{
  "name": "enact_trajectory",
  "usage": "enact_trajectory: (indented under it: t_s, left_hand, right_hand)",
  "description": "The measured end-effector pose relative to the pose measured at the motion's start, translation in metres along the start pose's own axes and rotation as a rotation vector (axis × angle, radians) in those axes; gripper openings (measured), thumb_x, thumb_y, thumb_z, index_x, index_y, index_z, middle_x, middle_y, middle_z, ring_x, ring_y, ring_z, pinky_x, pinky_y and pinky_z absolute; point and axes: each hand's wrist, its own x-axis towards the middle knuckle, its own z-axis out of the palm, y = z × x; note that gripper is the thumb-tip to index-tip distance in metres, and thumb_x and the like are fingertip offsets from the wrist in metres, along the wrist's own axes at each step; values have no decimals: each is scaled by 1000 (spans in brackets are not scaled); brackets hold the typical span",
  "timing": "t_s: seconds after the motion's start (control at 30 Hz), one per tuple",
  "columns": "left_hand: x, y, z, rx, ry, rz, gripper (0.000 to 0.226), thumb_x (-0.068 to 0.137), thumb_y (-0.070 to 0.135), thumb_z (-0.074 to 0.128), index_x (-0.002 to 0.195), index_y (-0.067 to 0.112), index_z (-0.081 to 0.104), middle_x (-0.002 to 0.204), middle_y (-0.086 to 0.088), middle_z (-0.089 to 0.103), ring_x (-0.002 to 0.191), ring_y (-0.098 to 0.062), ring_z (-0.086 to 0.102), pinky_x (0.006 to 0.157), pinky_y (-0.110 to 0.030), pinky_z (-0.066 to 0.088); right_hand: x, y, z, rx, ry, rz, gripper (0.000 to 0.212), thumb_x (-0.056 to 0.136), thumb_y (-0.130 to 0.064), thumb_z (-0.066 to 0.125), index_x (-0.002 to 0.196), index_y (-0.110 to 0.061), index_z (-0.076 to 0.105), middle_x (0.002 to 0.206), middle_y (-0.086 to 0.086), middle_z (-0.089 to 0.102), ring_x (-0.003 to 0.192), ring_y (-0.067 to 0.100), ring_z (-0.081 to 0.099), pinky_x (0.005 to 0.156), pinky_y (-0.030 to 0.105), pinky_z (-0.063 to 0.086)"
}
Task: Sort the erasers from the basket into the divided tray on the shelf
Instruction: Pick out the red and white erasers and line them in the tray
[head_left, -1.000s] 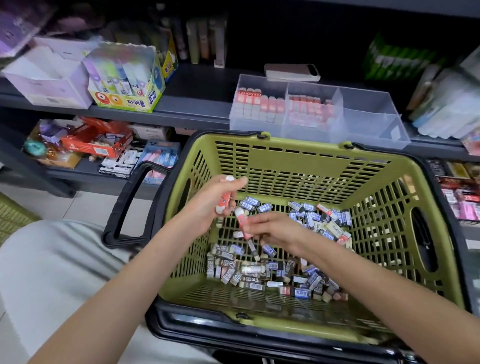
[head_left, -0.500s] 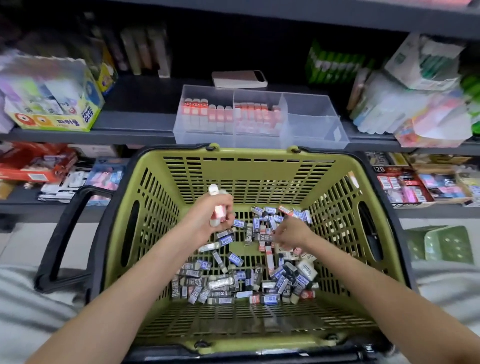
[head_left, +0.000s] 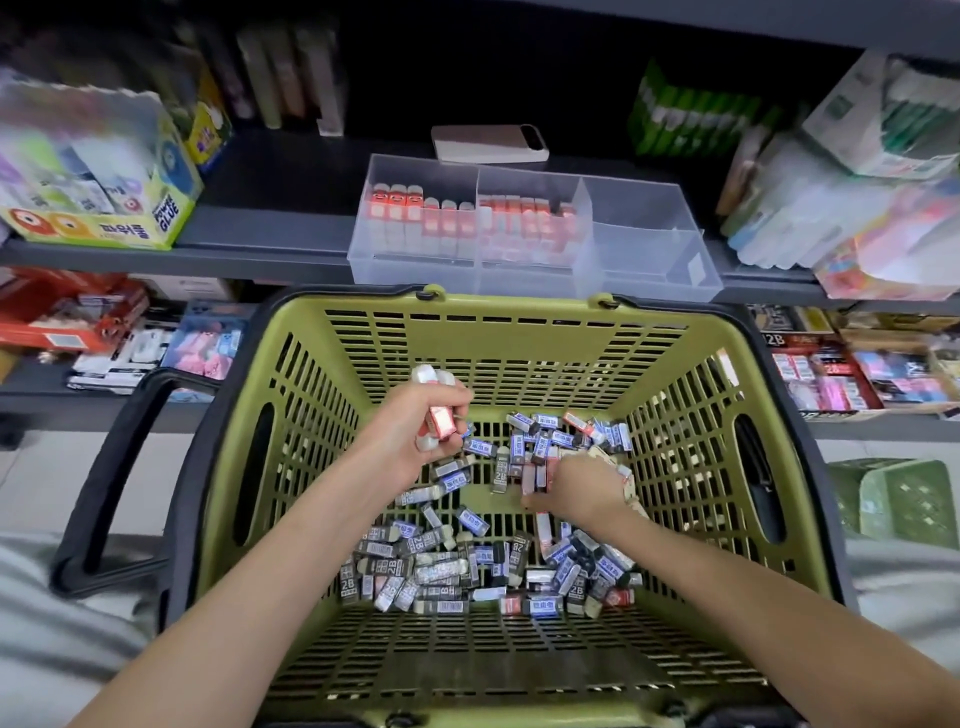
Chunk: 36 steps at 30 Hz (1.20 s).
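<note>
An olive green basket (head_left: 519, 332) with a black rim holds several loose erasers (head_left: 467, 571), mostly blue, black and grey sleeved, a few red. My left hand (head_left: 410, 431) hovers inside the basket, closed around a few red-sleeved erasers (head_left: 440, 420) with white ends. My right hand (head_left: 582, 488) reaches palm down into the pile at the basket's right, fingers on the erasers; what it grips is hidden. The clear divided tray (head_left: 649, 270) sits on the shelf behind the basket. Red erasers stand in its left and middle compartments; its right compartment holds none.
A flat beige case (head_left: 488, 143) lies behind the tray. A glue box (head_left: 104, 171) stands at the shelf's left, packaged stationery (head_left: 857, 182) at its right. Lower shelves hold more boxed goods. The basket's black handle (head_left: 119, 467) folds out left. A green crate (head_left: 904, 499) sits on the floor right.
The view has swung right and down. My right hand dropped from mid-basket down to the pile at the right. My left hand stays closed on the red erasers.
</note>
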Motion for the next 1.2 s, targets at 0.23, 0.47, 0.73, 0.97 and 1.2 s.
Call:
enact_trajectory:
  t_s: [0.23, 0.47, 0.73, 0.97, 1.2]
  left_hand:
    - [5, -7, 0, 1, -9, -17, 36, 63, 13, 79, 91, 9, 57, 57, 3, 57, 46, -8, 51, 41, -19, 43]
    - [12, -25, -1, 138, 3, -37, 41, 59, 27, 80, 86, 8, 56, 54, 3, 59, 48, -10, 55, 50, -22, 50]
    - [19, -58, 2, 186, -40, -190, 45, 68, 22, 76, 108, 8, 59, 102, -13, 70, 95, -26, 68, 79, -39, 57]
    - [25, -62, -6, 50, -12, -290, 39, 69, 17, 73, 102, 2, 61, 75, -10, 74, 62, -19, 70, 52, -26, 54]
    - [29, -68, -13, -47, 53, -293, 53, 57, 11, 78, 105, 4, 57, 92, -16, 65, 77, -25, 65, 56, -30, 58]
  right_hand:
    - [-22, -12, 25, -252, 86, -89, 53, 83, -61, 55, 57, -18, 38, 55, -8, 37, 46, 6, 32, 42, 18, 23]
    - [-23, -8, 17, 143, 19, 151, 36, 84, -38, 63, 56, -19, 50, 50, -7, 42, 50, 11, 47, 43, 16, 28]
    - [-39, -31, -29, 1358, -196, -58, 3, 77, -13, 73, 75, -11, 72, 64, -5, 70, 52, 0, 63, 49, 6, 46]
    - [-22, -13, -19, 1224, -202, 125, 13, 84, -15, 68, 83, -2, 70, 68, 10, 67, 47, 13, 55, 46, 22, 47]
    - [-3, -30, 20, 613, -59, 344, 40, 78, -47, 69, 68, -9, 63, 59, 1, 60, 46, 13, 52, 46, 24, 46]
